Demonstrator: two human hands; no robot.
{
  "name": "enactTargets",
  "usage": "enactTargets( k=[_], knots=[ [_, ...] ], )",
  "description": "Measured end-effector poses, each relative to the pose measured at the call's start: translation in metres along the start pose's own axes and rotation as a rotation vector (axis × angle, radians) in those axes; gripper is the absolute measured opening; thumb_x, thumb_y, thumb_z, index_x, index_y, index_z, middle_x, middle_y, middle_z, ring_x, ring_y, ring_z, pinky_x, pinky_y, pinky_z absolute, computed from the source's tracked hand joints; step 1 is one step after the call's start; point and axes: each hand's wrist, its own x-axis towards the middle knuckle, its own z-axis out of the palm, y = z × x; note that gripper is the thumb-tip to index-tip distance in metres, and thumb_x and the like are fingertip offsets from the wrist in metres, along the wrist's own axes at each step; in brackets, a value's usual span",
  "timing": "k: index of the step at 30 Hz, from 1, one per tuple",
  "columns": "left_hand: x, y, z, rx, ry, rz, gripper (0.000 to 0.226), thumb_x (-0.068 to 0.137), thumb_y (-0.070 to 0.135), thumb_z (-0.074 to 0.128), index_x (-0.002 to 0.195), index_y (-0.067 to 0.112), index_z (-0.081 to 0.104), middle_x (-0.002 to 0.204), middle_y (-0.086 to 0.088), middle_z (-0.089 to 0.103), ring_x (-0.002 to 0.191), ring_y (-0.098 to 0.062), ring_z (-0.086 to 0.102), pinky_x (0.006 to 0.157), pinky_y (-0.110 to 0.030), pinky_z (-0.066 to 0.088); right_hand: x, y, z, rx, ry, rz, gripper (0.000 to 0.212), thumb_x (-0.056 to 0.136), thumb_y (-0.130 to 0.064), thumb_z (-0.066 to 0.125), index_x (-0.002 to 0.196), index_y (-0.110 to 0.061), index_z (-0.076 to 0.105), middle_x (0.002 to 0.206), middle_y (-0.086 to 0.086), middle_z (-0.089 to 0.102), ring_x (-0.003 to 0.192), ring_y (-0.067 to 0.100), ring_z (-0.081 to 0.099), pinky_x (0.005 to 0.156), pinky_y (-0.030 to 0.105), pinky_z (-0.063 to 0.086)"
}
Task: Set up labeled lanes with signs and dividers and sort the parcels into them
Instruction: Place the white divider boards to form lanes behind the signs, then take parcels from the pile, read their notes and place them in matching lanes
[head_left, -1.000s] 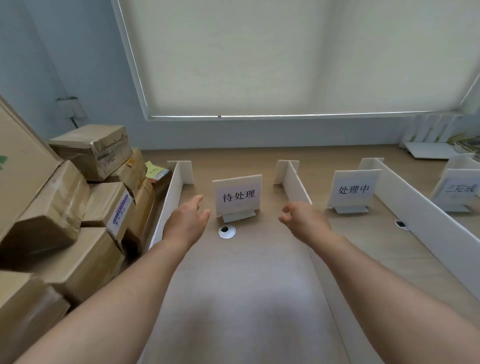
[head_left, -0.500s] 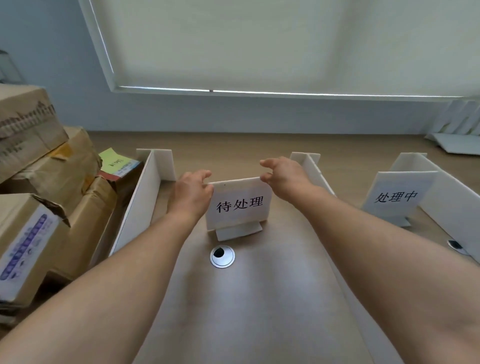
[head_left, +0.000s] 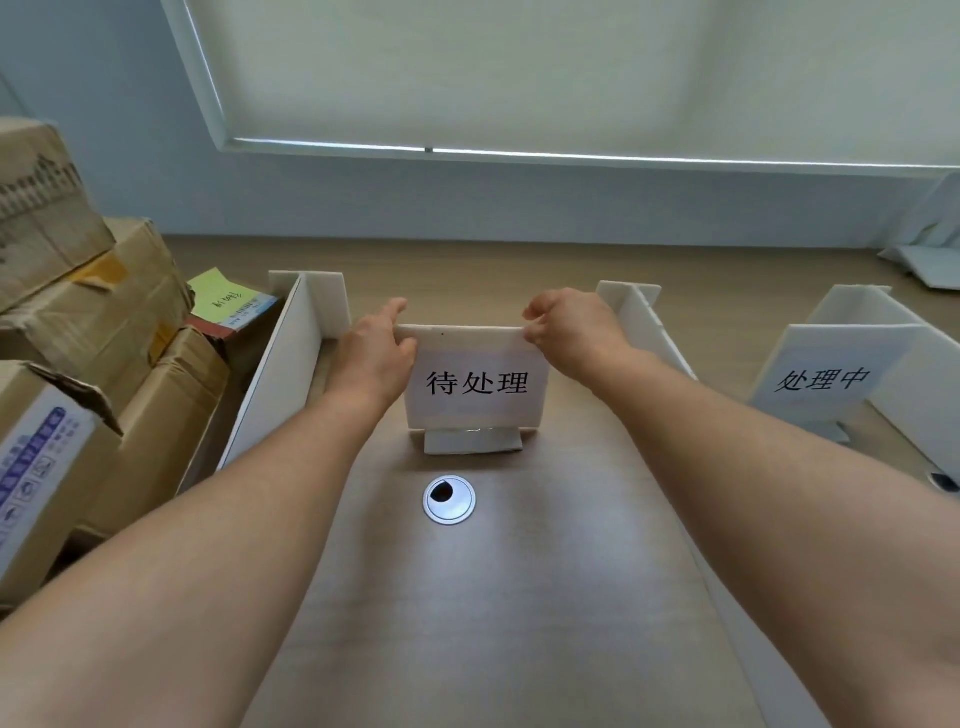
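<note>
A white sign (head_left: 475, 382) with three black characters stands on its foot in the lane between two white dividers, the left divider (head_left: 270, 379) and the middle divider (head_left: 641, 325). My left hand (head_left: 374, 353) pinches the sign's top left corner. My right hand (head_left: 569, 325) pinches its top right corner. A second white sign (head_left: 821, 376) stands in the lane to the right, beside a third divider (head_left: 904, 364). Brown cardboard parcels (head_left: 104, 322) are stacked at the left, outside the lanes.
A round silver cable grommet (head_left: 448, 499) sits in the wooden table (head_left: 493, 597) just in front of the sign. A yellow-green pad (head_left: 228, 301) lies on a parcel by the left divider. White boards (head_left: 930, 260) lie at the far right under the window blind.
Both hands reached forward from mid-lane and took hold of the sign's top corners. The view moved closer and to the left, so the third sign left the frame.
</note>
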Motion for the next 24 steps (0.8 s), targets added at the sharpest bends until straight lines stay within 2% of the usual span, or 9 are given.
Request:
enactTargets(
  k=[3,6,17,20,24],
  knots=[
    [-0.009,0.004,-0.007,0.038,-0.002,-0.037,0.061,0.092,0.017,0.051,0.147,0.016,0.026,0.138,-0.014,0.046,0.125,-0.032,0.043,0.101,-0.037,0.036,-0.012,-0.005,-0.008,-0.049,-0.005,-0.003,0.039,0.093,-0.025,0.053,0.132,-0.020,0.052,0.133,0.008,0.052,0.122,0.028,0.049,0.100,0.035,0.041],
    [-0.029,0.004,-0.014,0.073,-0.014,-0.098,0.067,0.091,0.024,0.053,0.149,0.019,0.020,0.143,-0.014,0.037,0.128,-0.033,0.040,0.103,-0.040,0.035,-0.033,-0.010,-0.019,-0.088,-0.005,0.007,0.037,0.093,-0.026,0.051,0.130,-0.017,0.050,0.129,0.010,0.048,0.118,0.031,0.049,0.093,0.038,0.042],
    [-0.180,0.030,-0.069,0.030,-0.047,-0.144,0.061,0.093,0.028,0.050,0.147,0.020,0.024,0.140,-0.012,0.039,0.124,-0.028,0.043,0.097,-0.037,0.039,-0.191,-0.042,-0.050,-0.087,-0.126,-0.016,0.034,0.095,-0.027,0.043,0.127,-0.018,0.050,0.127,0.007,0.048,0.118,0.028,0.049,0.090,0.035,0.040],
    [-0.232,0.035,-0.084,-0.015,-0.044,-0.168,0.059,0.094,0.029,0.049,0.147,0.020,0.026,0.143,-0.010,0.037,0.123,-0.027,0.045,0.098,-0.037,0.039,-0.243,-0.050,-0.058,-0.067,-0.120,-0.038,0.033,0.095,-0.029,0.043,0.126,-0.018,0.050,0.126,0.006,0.048,0.116,0.029,0.049,0.088,0.034,0.040],
    [-0.303,0.037,-0.108,-0.056,-0.034,-0.204,0.051,0.094,0.029,0.048,0.142,0.017,0.037,0.143,-0.009,0.037,0.121,-0.026,0.047,0.100,-0.035,0.038,-0.303,-0.057,-0.076,-0.052,-0.078,-0.086,0.033,0.095,-0.029,0.041,0.125,-0.018,0.049,0.124,0.007,0.049,0.114,0.029,0.049,0.083,0.033,0.040]
  ],
)
